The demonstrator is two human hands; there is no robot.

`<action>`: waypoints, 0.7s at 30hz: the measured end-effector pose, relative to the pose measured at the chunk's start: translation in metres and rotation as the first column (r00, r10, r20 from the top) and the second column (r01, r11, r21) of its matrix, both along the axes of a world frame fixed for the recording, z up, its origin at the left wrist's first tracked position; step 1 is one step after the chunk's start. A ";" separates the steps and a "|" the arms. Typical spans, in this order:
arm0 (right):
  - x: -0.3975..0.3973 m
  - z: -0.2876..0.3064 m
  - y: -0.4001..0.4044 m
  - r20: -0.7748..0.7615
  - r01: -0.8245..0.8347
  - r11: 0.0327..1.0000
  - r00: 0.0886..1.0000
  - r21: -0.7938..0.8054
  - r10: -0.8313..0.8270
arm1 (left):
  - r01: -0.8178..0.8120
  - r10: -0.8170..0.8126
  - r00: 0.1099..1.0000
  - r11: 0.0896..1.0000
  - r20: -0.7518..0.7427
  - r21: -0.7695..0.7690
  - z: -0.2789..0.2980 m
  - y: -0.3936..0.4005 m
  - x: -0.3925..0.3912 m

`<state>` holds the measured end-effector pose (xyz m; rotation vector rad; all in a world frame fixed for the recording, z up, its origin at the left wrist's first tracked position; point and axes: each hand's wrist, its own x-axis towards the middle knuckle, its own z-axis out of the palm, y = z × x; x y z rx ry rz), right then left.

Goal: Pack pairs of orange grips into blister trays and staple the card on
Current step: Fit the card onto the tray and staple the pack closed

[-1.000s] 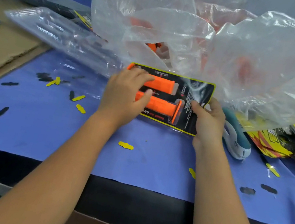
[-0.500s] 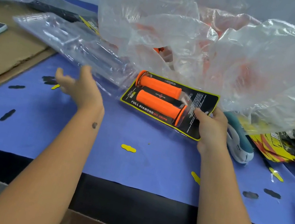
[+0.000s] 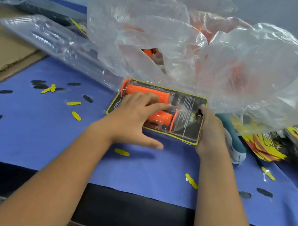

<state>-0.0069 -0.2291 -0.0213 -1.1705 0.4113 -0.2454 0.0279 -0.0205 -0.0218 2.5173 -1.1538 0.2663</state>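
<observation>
One blister pack (image 3: 181,116), black card edged yellow, flat on the blue table (image 3: 39,143). Two orange grips (image 3: 144,91), ribbed cylinders, the nearer half hidden. Left hand (image 3: 133,118) spread flat, pressing on top. Right hand (image 3: 210,131) pinches the right edge. Crumpled clear bag (image 3: 195,51) behind, contents indistinct.

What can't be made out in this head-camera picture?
- Loose orange grips: the crinkled plastic bag veils them, so no count.
- Stapler: partly behind the right hand.
- Near grip in the blister pack: half under the left hand.
- Card print: too small and blurred.
- Staples: can't tell.
</observation>
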 end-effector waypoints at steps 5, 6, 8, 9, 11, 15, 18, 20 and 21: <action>-0.002 0.002 -0.003 0.129 -0.146 0.944 0.985 0.297 0.111 | -0.046 0.066 0.987 0.990 0.146 -0.133 -0.004 0.002 0.011; -0.003 0.002 -0.003 0.158 -0.142 0.937 0.983 0.320 0.095 | -0.064 0.093 0.978 0.986 0.186 -0.156 -0.003 0.005 0.015; -0.003 0.003 -0.003 0.216 -0.146 0.919 0.974 0.366 0.069 | -0.078 0.137 0.962 0.967 0.236 -0.243 -0.002 0.009 0.016; -0.003 0.003 -0.002 0.212 -0.132 0.924 0.976 0.358 0.057 | -0.071 0.165 0.952 0.939 0.259 -0.338 -0.002 0.009 0.012; -0.004 0.005 -0.001 0.191 -0.121 0.956 0.979 0.266 0.071 | -0.073 0.236 0.956 0.768 0.174 -0.636 -0.001 0.008 0.006; 0.001 0.004 0.014 0.184 -0.136 0.988 0.972 -0.069 0.146 | -0.266 0.090 0.964 0.272 -0.251 -0.925 0.011 0.004 0.010; 0.000 0.002 0.029 0.194 -0.270 0.928 0.926 -0.255 0.323 | -0.521 -0.114 0.841 0.093 -0.529 -0.849 0.008 0.002 0.021; -0.001 0.000 0.036 0.141 -0.271 0.897 0.931 -0.349 0.336 | -0.662 -0.101 0.733 0.122 -0.673 -0.739 0.003 0.002 0.028; -0.001 -0.002 0.038 0.119 -0.233 0.887 0.946 -0.399 0.302 | -0.708 -0.103 0.683 0.151 -0.723 -0.690 0.001 0.002 0.029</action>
